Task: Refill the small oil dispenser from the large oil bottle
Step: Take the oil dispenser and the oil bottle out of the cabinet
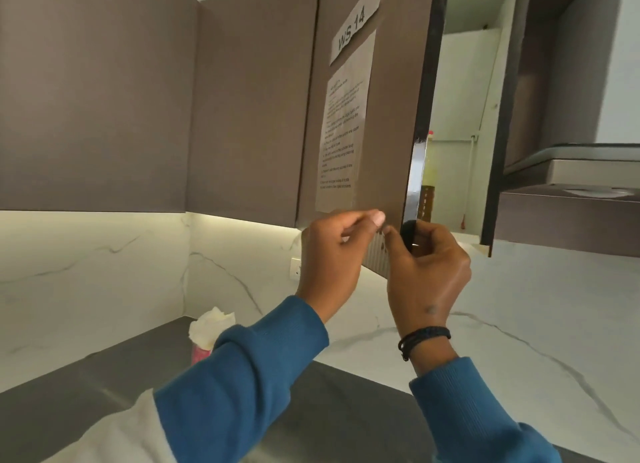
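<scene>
Two hands raised under a brown cupboard door (374, 116) that hangs ajar, left hand (332, 254) curled at its bottom edge, right hand (426, 272) curled around something small and dark, yellow bottle (427, 164) inside the cupboard, tissues (211, 327) on the grey counter (104, 376), papers (343, 133) taped on the door

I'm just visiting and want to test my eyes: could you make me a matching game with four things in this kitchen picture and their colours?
Things:
1. sleeve
2. wristband
3. tissue
4. cabinet door

Colours:
A. white
B. brown
C. blue
D. black

Pairs: 1-C, 2-D, 3-A, 4-B
</scene>
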A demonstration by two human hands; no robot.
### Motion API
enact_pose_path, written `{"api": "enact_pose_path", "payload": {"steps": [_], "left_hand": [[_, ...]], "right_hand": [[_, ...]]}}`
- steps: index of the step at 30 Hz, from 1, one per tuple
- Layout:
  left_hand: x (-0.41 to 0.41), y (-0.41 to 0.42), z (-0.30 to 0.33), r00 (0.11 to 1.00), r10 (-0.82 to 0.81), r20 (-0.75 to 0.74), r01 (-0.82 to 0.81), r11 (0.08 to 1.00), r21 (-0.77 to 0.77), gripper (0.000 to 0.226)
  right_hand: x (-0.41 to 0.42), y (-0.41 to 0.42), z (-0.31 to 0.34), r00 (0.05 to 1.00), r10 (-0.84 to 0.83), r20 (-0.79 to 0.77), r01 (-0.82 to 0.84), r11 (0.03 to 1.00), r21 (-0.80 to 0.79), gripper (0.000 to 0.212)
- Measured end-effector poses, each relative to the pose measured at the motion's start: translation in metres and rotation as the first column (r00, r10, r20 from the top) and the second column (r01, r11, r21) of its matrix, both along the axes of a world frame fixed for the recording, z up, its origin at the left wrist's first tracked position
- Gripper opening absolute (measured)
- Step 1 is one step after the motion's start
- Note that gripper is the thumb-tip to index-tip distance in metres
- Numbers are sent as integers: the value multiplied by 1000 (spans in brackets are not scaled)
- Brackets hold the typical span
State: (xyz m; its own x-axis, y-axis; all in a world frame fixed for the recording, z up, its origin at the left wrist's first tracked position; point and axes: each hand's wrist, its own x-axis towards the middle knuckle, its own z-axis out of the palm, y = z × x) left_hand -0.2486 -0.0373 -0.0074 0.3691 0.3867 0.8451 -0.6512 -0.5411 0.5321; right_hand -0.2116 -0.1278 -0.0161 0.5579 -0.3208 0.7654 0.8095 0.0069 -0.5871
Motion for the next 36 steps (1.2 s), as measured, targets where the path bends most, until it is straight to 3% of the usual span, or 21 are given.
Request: {"api": "enact_pose_path", "payload": {"steps": [2,5,13,17,23,32,36], "left_hand": [[-19,8,3,996,52,70,-59,994,92,20],[-43,28,6,978,137,156,-151,985,80,20],[-97,96,5,938,320,135,-329,943,50,27],[-116,131,0,903,421,87,-422,906,-8,31],[-133,181,-1,861,508,-20,-504,850,-154,23],[-144,254,2,805,566,-176,-593,779,-206,33],[-149,273,0,783,580,-226,-619,760,-196,33]], "right_hand": [[-19,17,-2,999,12,35,-12,1000,-3,23],[-47,44,-5,996,45,78,-44,999,-11,29],[-91,123,-11,986,122,115,-117,992,-49,21],[-109,166,-22,977,203,61,-195,974,-113,30],[-127,226,-31,973,209,94,-167,928,-334,57],[-133,291,-22,976,207,75,-111,758,-643,61],[-134,309,-18,978,204,47,-110,696,-710,61]]}}
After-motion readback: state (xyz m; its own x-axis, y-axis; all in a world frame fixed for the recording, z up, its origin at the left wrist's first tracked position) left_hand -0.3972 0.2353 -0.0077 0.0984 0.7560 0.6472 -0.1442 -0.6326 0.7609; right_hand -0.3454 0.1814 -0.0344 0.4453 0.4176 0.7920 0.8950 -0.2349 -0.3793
